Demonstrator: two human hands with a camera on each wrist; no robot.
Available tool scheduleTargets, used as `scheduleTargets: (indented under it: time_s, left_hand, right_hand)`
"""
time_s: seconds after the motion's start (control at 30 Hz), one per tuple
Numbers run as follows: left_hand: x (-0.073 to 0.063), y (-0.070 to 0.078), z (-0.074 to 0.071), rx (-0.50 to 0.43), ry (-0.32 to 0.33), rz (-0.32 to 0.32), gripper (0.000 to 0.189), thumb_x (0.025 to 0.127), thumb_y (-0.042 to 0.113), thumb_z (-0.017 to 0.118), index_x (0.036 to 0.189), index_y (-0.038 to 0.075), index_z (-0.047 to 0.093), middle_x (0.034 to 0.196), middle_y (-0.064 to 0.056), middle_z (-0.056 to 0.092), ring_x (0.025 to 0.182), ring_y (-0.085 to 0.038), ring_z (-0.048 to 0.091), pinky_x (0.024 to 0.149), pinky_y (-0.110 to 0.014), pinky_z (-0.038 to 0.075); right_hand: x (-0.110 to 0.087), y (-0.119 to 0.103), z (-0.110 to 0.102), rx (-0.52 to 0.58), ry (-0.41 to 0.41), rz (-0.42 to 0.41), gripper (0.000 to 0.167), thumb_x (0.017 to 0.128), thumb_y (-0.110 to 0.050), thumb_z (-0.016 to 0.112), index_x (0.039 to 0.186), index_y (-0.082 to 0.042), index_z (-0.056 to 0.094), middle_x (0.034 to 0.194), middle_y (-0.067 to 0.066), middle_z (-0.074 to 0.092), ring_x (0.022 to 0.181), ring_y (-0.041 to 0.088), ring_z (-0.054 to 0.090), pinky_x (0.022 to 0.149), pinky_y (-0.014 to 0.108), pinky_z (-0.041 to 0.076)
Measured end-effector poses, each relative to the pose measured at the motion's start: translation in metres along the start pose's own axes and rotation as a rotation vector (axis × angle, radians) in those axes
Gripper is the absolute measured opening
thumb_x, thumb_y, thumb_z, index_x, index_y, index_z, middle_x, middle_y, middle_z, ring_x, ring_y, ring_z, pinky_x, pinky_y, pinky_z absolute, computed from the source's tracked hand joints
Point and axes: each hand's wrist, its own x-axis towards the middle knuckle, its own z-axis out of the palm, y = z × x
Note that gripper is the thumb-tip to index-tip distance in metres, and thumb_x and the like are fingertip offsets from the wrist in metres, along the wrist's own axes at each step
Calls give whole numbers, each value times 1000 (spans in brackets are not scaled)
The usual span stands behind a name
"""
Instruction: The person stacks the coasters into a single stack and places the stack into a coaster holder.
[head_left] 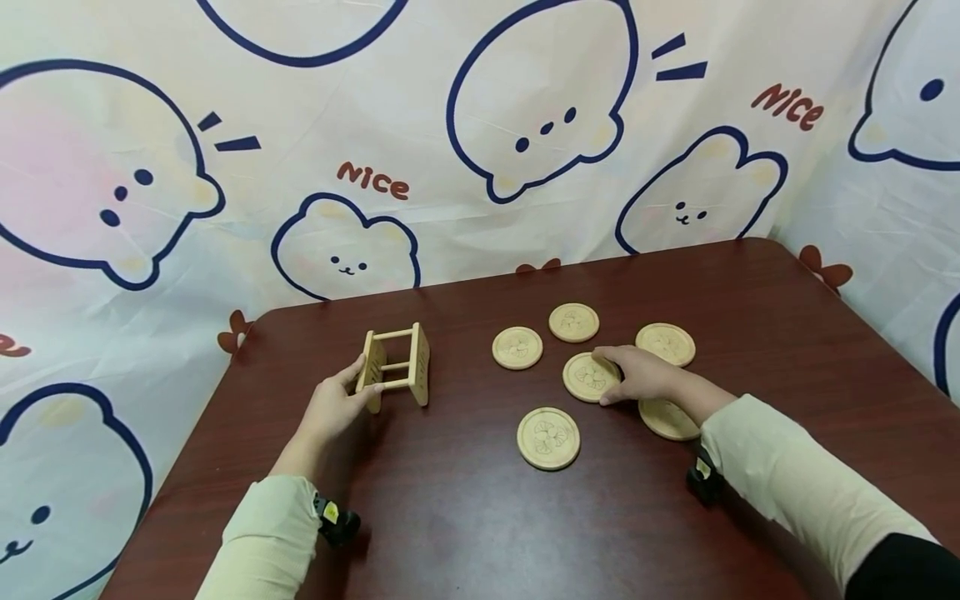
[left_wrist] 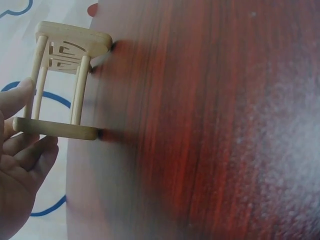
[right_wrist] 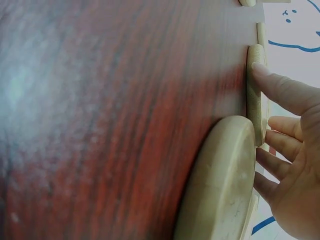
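A small light-wood coaster rack (head_left: 422,367) with two slotted side panels joined by rods stands at the table's left. My left hand (head_left: 335,407) grips its near-left panel; in the left wrist view the thumb (left_wrist: 20,95) is on one side and the fingers are on the other. At the right, my right hand (head_left: 648,375) holds a round wooden coaster (head_left: 587,377) with an engraved leaf pattern by its edge. Its thumb (right_wrist: 277,87) presses the coaster's ridged rim (right_wrist: 254,95) in the right wrist view, while the coaster lies flat on the table.
Other matching coasters lie around: one in front (head_left: 548,439), two behind to the left (head_left: 517,347), (head_left: 573,322) and two partly beneath the right forearm's reach, a rear one (head_left: 666,342) and a nearer one (head_left: 666,419). The dark wood table (head_left: 450,517) meets a cartoon-printed curtain (head_left: 480,225).
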Motion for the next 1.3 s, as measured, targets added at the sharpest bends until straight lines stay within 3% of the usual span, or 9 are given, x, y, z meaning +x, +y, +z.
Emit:
scheduleTargets:
  time_s: [0.57,0.83,1.03,1.3]
  left_hand:
    - [3,1,0,-5,4,-11,67,81,31,61,133,5,30,125,-23,40,110,-29,43,85,-41,38]
    - [4,-1,2,16,26,17,67,80,33,61,133,3,32,125,-22,40,110,-30,43,86,-42,37]
    - [2,-4,2,6,10,-2,67,81,33,60,134,4,31,128,-22,37,112,-31,41,87,-43,35]
    - [-1,-2,1,-30,13,-3,67,81,31,60,134,3,30,127,-23,38,110,-32,43,87,-43,36]
  right_hand:
    - [-11,2,-3,9,115,-64,67,71,-24,71,123,6,41,120,20,46,111,34,40,89,46,31]
    - [-22,1,-7,37,124,-43,68,73,-24,70,125,5,39,123,20,44,113,34,38,89,47,31]
    - [-32,4,-8,69,119,-37,68,73,-24,69,126,5,38,124,22,42,114,35,37,89,48,31]
    - [-49,10,-10,175,118,-8,69,74,-23,68,127,6,36,125,24,40,111,36,40,84,45,37]
